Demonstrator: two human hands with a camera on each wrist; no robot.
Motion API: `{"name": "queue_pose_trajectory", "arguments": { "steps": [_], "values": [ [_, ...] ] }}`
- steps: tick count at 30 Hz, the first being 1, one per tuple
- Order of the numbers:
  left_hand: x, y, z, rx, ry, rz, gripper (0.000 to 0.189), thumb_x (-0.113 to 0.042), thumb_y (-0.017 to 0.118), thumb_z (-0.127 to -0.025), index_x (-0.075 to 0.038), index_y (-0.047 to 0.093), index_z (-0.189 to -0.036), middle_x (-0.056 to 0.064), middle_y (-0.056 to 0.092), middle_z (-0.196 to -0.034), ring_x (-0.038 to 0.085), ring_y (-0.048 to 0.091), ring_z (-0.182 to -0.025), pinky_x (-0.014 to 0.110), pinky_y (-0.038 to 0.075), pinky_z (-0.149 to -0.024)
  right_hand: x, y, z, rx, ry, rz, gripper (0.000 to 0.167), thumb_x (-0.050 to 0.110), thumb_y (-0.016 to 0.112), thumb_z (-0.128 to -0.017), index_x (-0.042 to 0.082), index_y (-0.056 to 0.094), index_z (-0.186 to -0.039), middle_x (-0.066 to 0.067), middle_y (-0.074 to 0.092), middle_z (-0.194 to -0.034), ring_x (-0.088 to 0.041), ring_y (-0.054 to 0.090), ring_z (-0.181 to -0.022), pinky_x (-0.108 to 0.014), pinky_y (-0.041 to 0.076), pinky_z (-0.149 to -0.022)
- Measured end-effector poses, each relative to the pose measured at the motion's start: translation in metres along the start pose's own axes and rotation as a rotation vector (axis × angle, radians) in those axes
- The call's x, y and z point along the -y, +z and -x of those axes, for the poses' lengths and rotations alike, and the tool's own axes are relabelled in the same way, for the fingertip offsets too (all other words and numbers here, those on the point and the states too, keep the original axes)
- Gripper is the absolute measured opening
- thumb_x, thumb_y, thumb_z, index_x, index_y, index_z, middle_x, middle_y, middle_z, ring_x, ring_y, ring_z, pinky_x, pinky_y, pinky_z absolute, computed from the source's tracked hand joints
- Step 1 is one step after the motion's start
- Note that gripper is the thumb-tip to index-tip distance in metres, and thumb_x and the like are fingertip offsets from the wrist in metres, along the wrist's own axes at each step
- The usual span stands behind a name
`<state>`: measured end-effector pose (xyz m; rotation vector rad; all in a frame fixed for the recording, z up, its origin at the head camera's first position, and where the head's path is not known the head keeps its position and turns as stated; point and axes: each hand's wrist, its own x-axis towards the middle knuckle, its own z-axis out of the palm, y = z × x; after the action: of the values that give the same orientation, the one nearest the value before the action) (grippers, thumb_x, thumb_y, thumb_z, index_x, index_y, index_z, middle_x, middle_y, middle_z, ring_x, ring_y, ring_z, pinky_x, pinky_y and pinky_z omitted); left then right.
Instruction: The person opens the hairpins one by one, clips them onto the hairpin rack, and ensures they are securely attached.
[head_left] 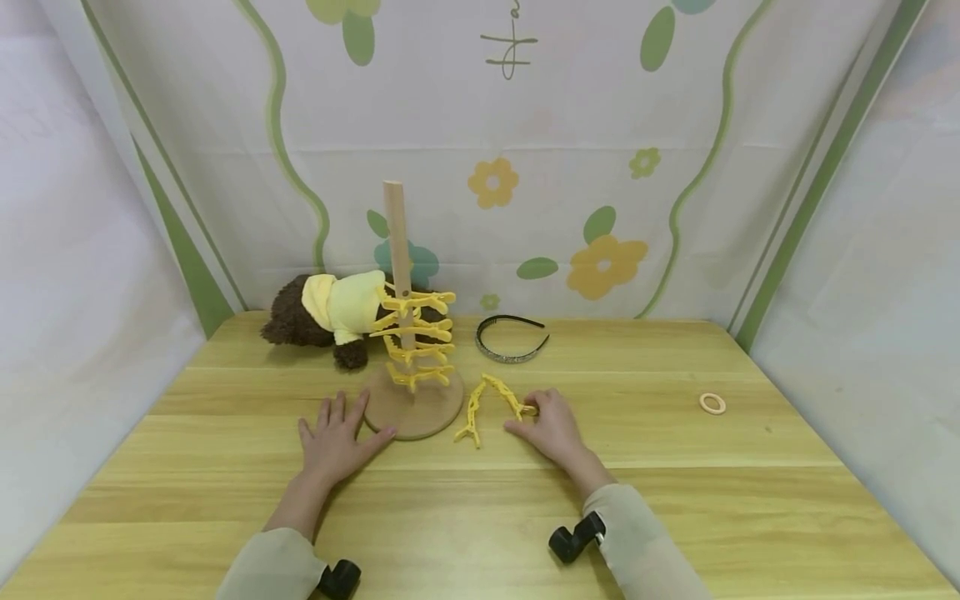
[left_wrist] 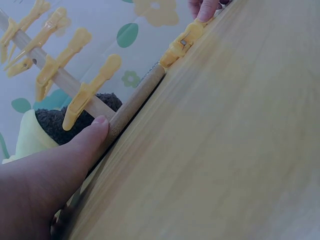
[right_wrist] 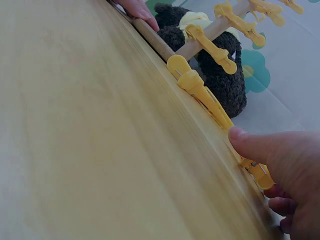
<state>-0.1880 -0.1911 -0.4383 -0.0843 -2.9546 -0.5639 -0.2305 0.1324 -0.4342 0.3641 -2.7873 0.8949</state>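
My left hand (head_left: 333,446) rests with fingers spread at the left front edge of a round wooden base (head_left: 408,423), its thumb touching the rim. From this base rises a wooden post (head_left: 397,233). Several yellow clips (head_left: 420,379) are attached to the post, one above another. To the right of the base, two yellow hair-clip-like pieces lie on the table. My right hand (head_left: 553,429) pinches the near end of the right clip (head_left: 504,392) between thumb and fingers. The left clip (head_left: 471,417) lies untouched, between the base and that hand.
Behind the post, a dark brown plush toy (head_left: 356,304) in a yellow top lies on its side. A black headband (head_left: 510,358) with a glittery band lies at the back. At the right lies a small pale ring (head_left: 703,402). A printed cloth (head_left: 420,117) hangs behind the table.
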Motion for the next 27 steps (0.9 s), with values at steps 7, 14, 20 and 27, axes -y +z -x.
{"name": "queue_pose_trajectory", "arguments": {
  "steps": [7,14,20,27],
  "values": [
    [0.000,0.000,0.000,0.004,-0.003,0.009,0.086,-0.069,0.038,-0.074,-0.015,0.021,-0.139,0.027,0.014,-0.137,0.044,0.004,-0.123,0.066,-0.007,-0.084,0.002,-0.004,0.000,-0.013,0.002,0.003,0.048,0.034,0.072,-0.068,-0.002,0.060,-0.097,-0.008,0.046,-0.084,-0.018,0.043,-0.071,-0.031,0.037,-0.062],
    [0.000,0.000,0.000,0.001,-0.003,0.011,0.086,-0.069,0.038,-0.074,-0.015,0.022,-0.138,0.027,0.014,-0.137,0.044,0.004,-0.123,0.066,-0.008,-0.084,-0.002,-0.008,-0.004,0.003,0.015,-0.067,0.038,0.023,0.073,-0.070,-0.004,0.060,-0.093,-0.009,0.048,-0.084,-0.021,0.046,-0.074,-0.035,0.039,-0.065],
    [-0.001,-0.001,-0.001,-0.002,0.000,0.006,0.087,-0.070,0.038,-0.074,-0.015,0.022,-0.138,0.027,0.014,-0.136,0.044,0.005,-0.123,0.066,-0.008,-0.084,-0.010,-0.020,-0.008,0.056,0.031,-0.181,0.033,0.019,0.071,-0.072,-0.005,0.060,-0.093,-0.010,0.054,-0.086,-0.020,0.050,-0.076,-0.033,0.043,-0.065],
    [0.001,0.001,-0.001,0.005,-0.006,-0.004,0.087,-0.071,0.036,-0.073,-0.015,0.021,-0.139,0.027,0.013,-0.137,0.044,0.004,-0.123,0.066,-0.007,-0.084,-0.012,-0.047,-0.013,0.134,0.052,-0.219,0.042,0.022,0.064,-0.079,-0.007,0.054,-0.107,-0.011,0.055,-0.090,-0.021,0.052,-0.078,-0.032,0.045,-0.065]
  ]
}}
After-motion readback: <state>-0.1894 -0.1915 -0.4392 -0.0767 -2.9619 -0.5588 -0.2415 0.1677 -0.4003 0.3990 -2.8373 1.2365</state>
